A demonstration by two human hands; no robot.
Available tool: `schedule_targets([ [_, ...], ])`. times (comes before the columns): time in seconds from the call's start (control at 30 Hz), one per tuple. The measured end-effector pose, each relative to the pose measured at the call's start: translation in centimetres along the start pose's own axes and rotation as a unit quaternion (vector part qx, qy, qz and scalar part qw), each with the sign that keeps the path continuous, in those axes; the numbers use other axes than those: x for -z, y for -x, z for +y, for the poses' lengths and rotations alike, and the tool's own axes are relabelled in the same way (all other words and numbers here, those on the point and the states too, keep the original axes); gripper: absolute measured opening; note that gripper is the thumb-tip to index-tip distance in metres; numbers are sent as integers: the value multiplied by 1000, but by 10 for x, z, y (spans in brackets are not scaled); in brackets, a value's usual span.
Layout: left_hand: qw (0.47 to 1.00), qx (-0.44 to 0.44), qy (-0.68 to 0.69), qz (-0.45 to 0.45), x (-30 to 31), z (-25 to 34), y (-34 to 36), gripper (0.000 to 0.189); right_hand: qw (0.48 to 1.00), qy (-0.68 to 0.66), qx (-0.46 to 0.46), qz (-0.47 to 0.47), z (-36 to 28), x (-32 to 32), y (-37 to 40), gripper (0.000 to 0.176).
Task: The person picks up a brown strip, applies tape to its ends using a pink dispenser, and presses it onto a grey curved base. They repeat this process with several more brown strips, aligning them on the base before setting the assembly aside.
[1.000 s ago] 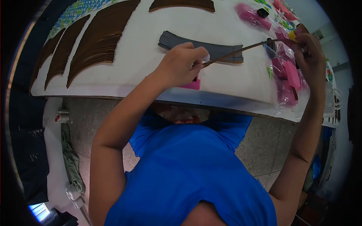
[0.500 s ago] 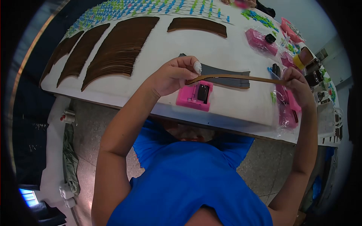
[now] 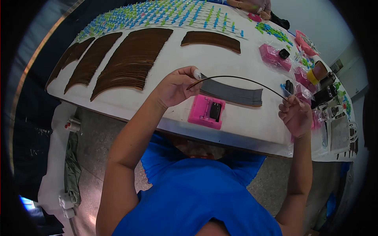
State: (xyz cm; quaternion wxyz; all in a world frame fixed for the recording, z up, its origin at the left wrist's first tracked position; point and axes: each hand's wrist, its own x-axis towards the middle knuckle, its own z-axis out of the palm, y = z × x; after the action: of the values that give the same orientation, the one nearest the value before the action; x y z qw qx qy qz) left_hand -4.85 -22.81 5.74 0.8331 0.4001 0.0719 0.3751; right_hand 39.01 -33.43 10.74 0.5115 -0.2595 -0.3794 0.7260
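A thin brown leather strap (image 3: 244, 78) arches between my two hands, edge towards me. My left hand (image 3: 178, 85) pinches one end, a white covering on one fingertip. The other end is gripped between the thumb and fingers of my right hand (image 3: 296, 114). Below the strap lies a row of grey strips with brown undersides (image 3: 232, 93), packed side by side on the white table (image 3: 252, 122). Close under my left hand sits a pink device with a black roller (image 3: 206, 111), near the table's front edge.
Rows of dark brown strips (image 3: 132, 63) lie at the left, with a smaller stack (image 3: 210, 41) further back. Blue and green clips (image 3: 157, 15) cover the far side. Pink plastic-wrapped things (image 3: 275, 56) and jars (image 3: 325, 92) stand at the right. Another person (image 3: 252, 6) is at the back.
The strap has gone from nearly straight and face-up to a raised arch seen edge-on. My right hand has moved left and down, closer to my left hand.
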Motion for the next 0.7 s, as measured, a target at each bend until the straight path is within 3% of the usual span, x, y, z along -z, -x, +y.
schedule_targets([
  [0.23,995,-33,90,10,19,6,-17,12,989,-46,139,14,25,9,-47,35],
  [0.43,976,-99,184,66,47,9,-45,15,976,27,175,130,42,8,-117,15],
  [0.53,949,-176,247,86,77,4,-68,17,973,63,168,148,48,5,-145,10],
  [0.6,903,-189,291,254,94,0,-87,18,972,76,158,160,51,7,-163,10],
  [0.7,876,-196,266,350,108,-6,-120,19,966,128,158,162,56,11,-190,11],
])
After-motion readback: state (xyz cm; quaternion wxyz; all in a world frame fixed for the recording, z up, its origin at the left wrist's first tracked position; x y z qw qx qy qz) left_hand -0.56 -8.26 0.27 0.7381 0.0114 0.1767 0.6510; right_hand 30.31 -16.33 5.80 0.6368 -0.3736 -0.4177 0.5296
